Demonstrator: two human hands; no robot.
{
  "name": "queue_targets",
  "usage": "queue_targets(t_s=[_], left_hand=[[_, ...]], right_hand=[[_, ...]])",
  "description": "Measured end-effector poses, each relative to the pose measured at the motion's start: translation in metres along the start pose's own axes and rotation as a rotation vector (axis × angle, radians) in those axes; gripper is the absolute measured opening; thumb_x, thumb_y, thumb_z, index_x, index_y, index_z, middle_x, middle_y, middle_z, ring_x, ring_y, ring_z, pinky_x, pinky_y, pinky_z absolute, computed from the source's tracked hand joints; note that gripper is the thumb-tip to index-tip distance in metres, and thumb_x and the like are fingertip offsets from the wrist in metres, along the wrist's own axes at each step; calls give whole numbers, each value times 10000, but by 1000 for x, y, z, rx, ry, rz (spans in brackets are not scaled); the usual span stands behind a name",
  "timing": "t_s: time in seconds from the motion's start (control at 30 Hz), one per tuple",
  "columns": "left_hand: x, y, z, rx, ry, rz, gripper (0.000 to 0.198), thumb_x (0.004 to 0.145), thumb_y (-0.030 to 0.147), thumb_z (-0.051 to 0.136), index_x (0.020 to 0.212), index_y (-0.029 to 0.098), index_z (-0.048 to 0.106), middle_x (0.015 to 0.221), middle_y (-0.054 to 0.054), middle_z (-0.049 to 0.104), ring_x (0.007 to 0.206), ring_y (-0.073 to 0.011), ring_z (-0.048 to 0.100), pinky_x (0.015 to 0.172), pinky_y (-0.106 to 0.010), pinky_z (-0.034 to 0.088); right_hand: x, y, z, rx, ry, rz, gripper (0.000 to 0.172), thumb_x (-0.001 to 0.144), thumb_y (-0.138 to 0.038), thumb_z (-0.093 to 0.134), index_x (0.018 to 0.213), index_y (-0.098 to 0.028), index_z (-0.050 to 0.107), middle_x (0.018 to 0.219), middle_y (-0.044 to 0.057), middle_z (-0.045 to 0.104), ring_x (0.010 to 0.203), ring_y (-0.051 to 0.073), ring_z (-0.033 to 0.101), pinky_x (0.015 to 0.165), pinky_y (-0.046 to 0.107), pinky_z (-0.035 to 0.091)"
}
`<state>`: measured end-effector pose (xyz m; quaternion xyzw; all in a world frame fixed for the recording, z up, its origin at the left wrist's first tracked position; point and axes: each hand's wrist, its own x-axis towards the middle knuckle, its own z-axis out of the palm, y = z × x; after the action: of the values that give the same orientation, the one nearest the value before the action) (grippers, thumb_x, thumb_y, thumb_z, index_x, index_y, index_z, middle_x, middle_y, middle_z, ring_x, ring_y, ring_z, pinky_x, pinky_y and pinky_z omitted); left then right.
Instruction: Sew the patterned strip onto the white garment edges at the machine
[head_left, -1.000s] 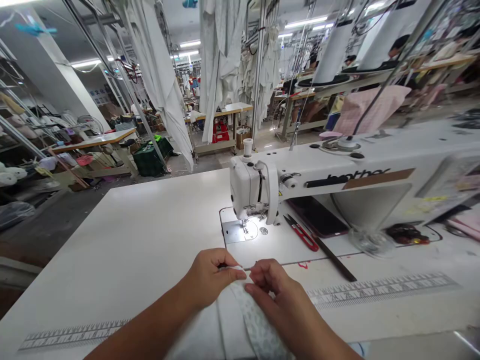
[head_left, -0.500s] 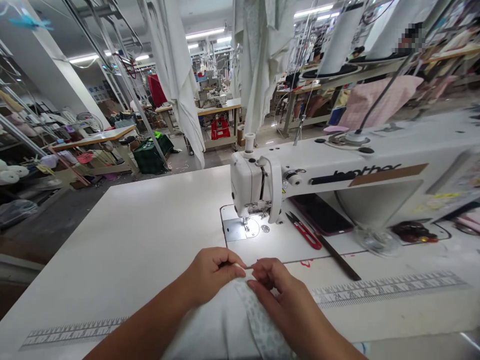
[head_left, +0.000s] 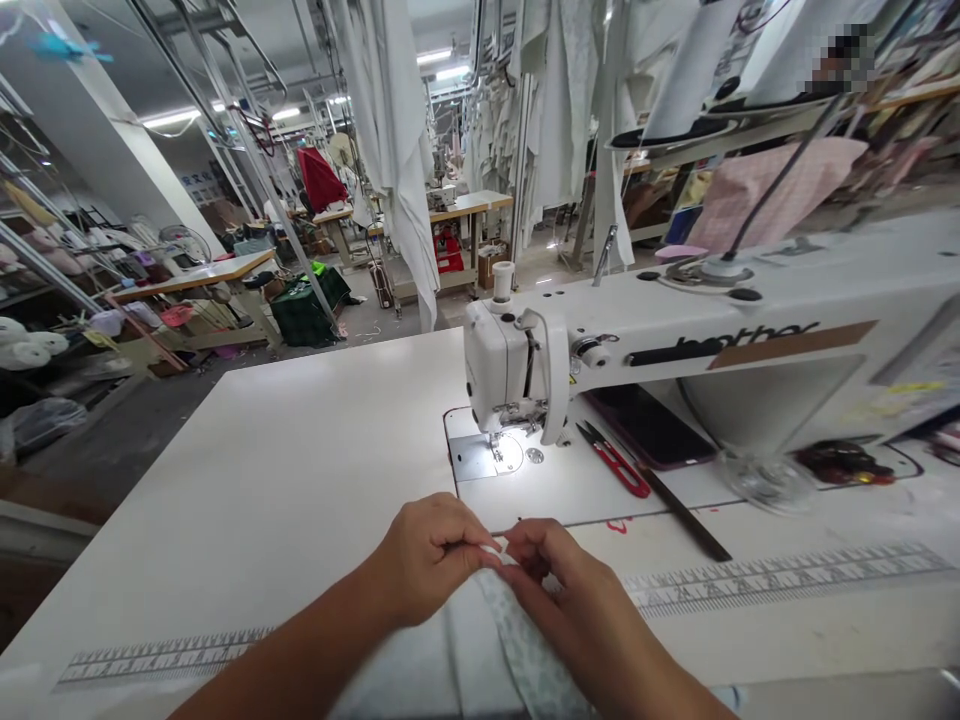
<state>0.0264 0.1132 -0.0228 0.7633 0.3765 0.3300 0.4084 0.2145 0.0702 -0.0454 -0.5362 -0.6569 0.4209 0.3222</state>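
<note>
My left hand (head_left: 435,560) pinches the upper edge of a pale fabric piece (head_left: 472,655) between thumb and fingers. Close beside it, my right hand (head_left: 559,575) is closed on the same edge, the fingertips of both hands almost meeting. A strip with a grey-green print runs down the fabric's right side, and the lower part of the cloth hangs out of view toward me. Just beyond my hands is a white sewing machine (head_left: 517,375), its lit needle plate (head_left: 480,457) bare of cloth.
Red thread snips (head_left: 615,462), a dark flat blade-like strip (head_left: 686,515) and a phone (head_left: 652,425) lie right of the needle. A printed ruler (head_left: 780,580) runs along the table's front. Thread cones (head_left: 686,75) stand above; white cloths (head_left: 397,150) hang behind.
My fingertips have shifted slightly along the cloth edge, the right thumb coming nearer the left. The view has turned a little; hanging cloths behind appear moved right.
</note>
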Motion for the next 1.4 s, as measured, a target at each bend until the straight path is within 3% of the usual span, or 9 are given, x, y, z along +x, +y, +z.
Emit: queue_targets(t_s=[0.17, 0.3, 0.4, 0.53, 0.73, 1.07, 1.23, 1.4], left_hand=[[0, -1, 3, 128, 9, -80, 271, 860, 306, 619, 624, 174, 603, 593, 4, 544, 575, -116, 494, 565, -239, 380], [3, -2, 1, 55, -13, -37, 148, 867, 228, 596, 747, 179, 668, 741, -18, 631, 710, -135, 573, 679, -243, 428], [4, -2, -2, -4, -53, -85, 91, 843, 243, 642, 849, 188, 714, 826, -28, 665, 765, -148, 602, 707, -245, 447], [5, -3, -1, -41, -110, -164, 251, 716, 324, 794, 930, 201, 749, 856, -36, 694, 765, -166, 615, 677, -248, 458], [4, -5, 3, -21, -29, -15, 107, 819, 198, 663, 832, 183, 768, 751, -47, 693, 704, -148, 615, 665, -243, 459], [7, -5, -2, -41, 5, -205, 157, 837, 297, 645, 756, 170, 691, 733, -6, 669, 694, -135, 587, 639, -226, 429], [10, -10, 0, -23, 13, -207, 211, 889, 318, 565, 797, 167, 681, 759, -13, 665, 726, -145, 582, 672, -243, 436], [20, -17, 1, 134, 53, -231, 215, 899, 322, 547, 799, 177, 670, 765, -4, 670, 721, -143, 592, 650, -238, 455]], right_hand=[[-1, -1, 1, -4, -27, -29, 111, 947, -318, 435, 980, -244, 510, 849, 12, 632, 763, 171, 605, 672, 291, 477], [-3, 2, -1, -42, -4, -77, 119, 966, -310, 403, 932, -249, 500, 808, -7, 602, 720, 157, 576, 650, 276, 457], [-5, 5, -2, -34, 14, -100, 111, 969, -303, 400, 917, -249, 482, 805, -6, 593, 725, 156, 575, 656, 276, 457], [-5, 5, 1, 20, 21, -90, 95, 955, -307, 425, 965, -246, 497, 872, 21, 626, 779, 170, 605, 686, 290, 477], [0, 1, 2, 91, 27, 32, 155, 896, -349, 536, 1005, -248, 493, 836, -2, 640, 735, 153, 612, 677, 272, 490], [2, -1, -2, 51, -14, 77, 212, 912, -332, 487, 1109, -266, 443, 814, -30, 605, 743, 157, 595, 696, 291, 466], [6, -1, -4, -28, -60, 59, 208, 935, -304, 429, 1138, -261, 416, 711, -58, 559, 655, 158, 561, 624, 285, 425], [16, -1, -9, -130, -79, 53, 338, 916, -246, 457, 1249, -247, 398, 731, -50, 603, 692, 172, 605, 648, 293, 434]])
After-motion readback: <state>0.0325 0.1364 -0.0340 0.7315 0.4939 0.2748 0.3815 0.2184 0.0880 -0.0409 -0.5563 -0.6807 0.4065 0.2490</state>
